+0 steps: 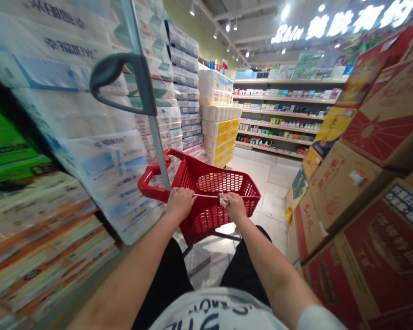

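A red plastic shopping basket [209, 224] with perforated sides and a tall metal pull rod stands directly before me, its inside looking empty. The rod ends in a grey loop handle [119, 59] at upper left. On the near rim, close to the rod, my left hand [181, 201] is closed over the edge. Farther right along that rim, my right hand [236, 205] pinches a small crumpled whitish cloth or tissue [223, 199] against the edge. Its fingers partly hide the cloth.
Tall stacks of wrapped tissue packs [89, 114] rise close on the left. Cardboard cartons [344, 183] are piled along the right. Between them runs a pale tiled aisle floor [268, 192], leading to shelves [282, 98] of small boxes and bottles at the back.
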`<move>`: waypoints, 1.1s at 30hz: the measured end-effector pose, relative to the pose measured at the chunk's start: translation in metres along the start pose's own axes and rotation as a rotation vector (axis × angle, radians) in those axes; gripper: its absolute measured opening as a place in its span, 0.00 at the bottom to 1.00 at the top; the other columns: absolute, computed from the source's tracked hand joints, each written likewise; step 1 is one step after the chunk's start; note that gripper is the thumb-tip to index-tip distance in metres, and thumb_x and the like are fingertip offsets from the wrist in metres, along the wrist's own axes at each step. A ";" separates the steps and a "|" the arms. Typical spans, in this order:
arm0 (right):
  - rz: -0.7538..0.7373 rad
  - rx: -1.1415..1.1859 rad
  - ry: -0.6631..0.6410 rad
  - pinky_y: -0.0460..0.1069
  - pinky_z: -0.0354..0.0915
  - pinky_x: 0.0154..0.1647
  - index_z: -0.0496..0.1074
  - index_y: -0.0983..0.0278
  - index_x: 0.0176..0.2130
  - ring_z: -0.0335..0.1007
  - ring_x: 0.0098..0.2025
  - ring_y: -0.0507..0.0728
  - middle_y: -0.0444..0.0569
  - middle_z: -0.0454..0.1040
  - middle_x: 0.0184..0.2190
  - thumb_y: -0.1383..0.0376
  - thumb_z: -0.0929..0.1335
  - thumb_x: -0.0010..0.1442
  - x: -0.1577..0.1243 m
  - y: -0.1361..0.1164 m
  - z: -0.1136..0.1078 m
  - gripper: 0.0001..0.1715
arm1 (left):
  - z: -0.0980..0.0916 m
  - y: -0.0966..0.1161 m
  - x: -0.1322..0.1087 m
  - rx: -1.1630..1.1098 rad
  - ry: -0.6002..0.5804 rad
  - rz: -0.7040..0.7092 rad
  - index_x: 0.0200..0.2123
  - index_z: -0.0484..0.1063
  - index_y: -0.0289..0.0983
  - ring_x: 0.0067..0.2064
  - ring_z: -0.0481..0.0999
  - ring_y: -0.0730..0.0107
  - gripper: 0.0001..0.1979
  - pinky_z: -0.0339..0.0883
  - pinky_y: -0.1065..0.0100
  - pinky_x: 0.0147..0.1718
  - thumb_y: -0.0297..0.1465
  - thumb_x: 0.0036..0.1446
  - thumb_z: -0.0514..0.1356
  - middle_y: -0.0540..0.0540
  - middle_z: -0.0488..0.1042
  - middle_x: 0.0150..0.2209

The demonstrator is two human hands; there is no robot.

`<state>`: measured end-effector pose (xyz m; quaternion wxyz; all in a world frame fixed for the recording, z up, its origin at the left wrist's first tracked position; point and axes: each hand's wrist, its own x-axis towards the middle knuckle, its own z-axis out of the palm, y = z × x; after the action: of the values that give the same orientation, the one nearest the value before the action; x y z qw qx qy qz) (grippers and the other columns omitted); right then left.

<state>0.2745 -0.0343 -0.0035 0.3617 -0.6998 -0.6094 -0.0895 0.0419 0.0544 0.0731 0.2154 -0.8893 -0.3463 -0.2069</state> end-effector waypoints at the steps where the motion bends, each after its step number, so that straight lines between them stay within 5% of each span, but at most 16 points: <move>1: 0.058 -0.025 0.008 0.51 0.56 0.49 0.76 0.59 0.45 0.64 0.47 0.57 0.48 0.75 0.45 0.73 0.63 0.58 -0.001 0.011 -0.006 0.19 | 0.000 0.001 -0.001 0.011 0.004 -0.006 0.36 0.73 0.38 0.41 0.70 0.57 0.13 0.55 0.55 0.46 0.37 0.64 0.51 0.41 0.75 0.35; 4: 0.256 -0.046 0.088 0.51 0.55 0.48 0.78 0.60 0.41 0.63 0.46 0.58 0.48 0.76 0.43 0.69 0.62 0.61 -0.002 0.039 -0.020 0.16 | -0.001 0.006 -0.006 0.011 0.017 -0.022 0.35 0.72 0.38 0.41 0.69 0.56 0.11 0.54 0.54 0.46 0.36 0.63 0.52 0.41 0.74 0.35; 7: 0.362 -0.063 0.140 0.53 0.54 0.49 0.78 0.62 0.39 0.62 0.45 0.59 0.50 0.76 0.40 0.67 0.61 0.62 0.000 0.039 -0.021 0.16 | -0.002 0.012 -0.008 -0.051 0.022 -0.044 0.36 0.72 0.38 0.42 0.69 0.56 0.10 0.53 0.53 0.48 0.35 0.63 0.52 0.41 0.74 0.35; 10: 0.315 -0.086 0.096 0.54 0.52 0.50 0.77 0.62 0.35 0.62 0.43 0.59 0.51 0.74 0.37 0.69 0.62 0.60 0.001 0.010 -0.006 0.14 | -0.003 0.016 -0.008 -0.115 0.024 -0.072 0.36 0.72 0.39 0.42 0.68 0.55 0.10 0.52 0.52 0.49 0.34 0.62 0.53 0.40 0.74 0.35; 15: 0.174 -0.030 0.068 0.54 0.54 0.50 0.73 0.61 0.42 0.59 0.49 0.60 0.52 0.70 0.45 0.74 0.64 0.54 -0.009 -0.036 0.015 0.18 | -0.007 0.011 -0.012 -0.064 0.013 -0.068 0.36 0.73 0.39 0.43 0.69 0.55 0.10 0.52 0.53 0.49 0.34 0.61 0.52 0.41 0.74 0.36; 21: 0.094 -0.015 -0.024 0.51 0.57 0.48 0.73 0.60 0.47 0.60 0.49 0.58 0.49 0.72 0.45 0.75 0.62 0.55 -0.015 -0.037 0.001 0.22 | -0.009 -0.001 -0.019 -0.055 0.019 -0.045 0.39 0.73 0.40 0.44 0.69 0.54 0.11 0.52 0.52 0.48 0.35 0.61 0.52 0.41 0.75 0.37; 29: 0.143 -0.081 -0.080 0.50 0.57 0.42 0.75 0.61 0.36 0.62 0.43 0.59 0.49 0.74 0.38 0.73 0.66 0.53 -0.004 -0.031 -0.015 0.11 | -0.017 0.016 -0.020 -0.033 0.029 -0.042 0.36 0.73 0.39 0.42 0.69 0.54 0.10 0.52 0.53 0.47 0.34 0.60 0.52 0.41 0.75 0.35; 33: 0.177 -0.076 -0.018 0.51 0.57 0.45 0.74 0.62 0.43 0.63 0.45 0.59 0.51 0.74 0.42 0.74 0.63 0.56 -0.014 -0.040 -0.020 0.17 | -0.019 0.022 -0.023 -0.057 0.039 -0.054 0.35 0.73 0.39 0.43 0.69 0.53 0.10 0.51 0.52 0.48 0.33 0.59 0.52 0.41 0.75 0.35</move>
<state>0.2406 -0.0572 0.0189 0.3359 -0.7650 -0.5445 -0.0739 0.0377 0.0182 0.0715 0.1911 -0.8812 -0.3599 -0.2398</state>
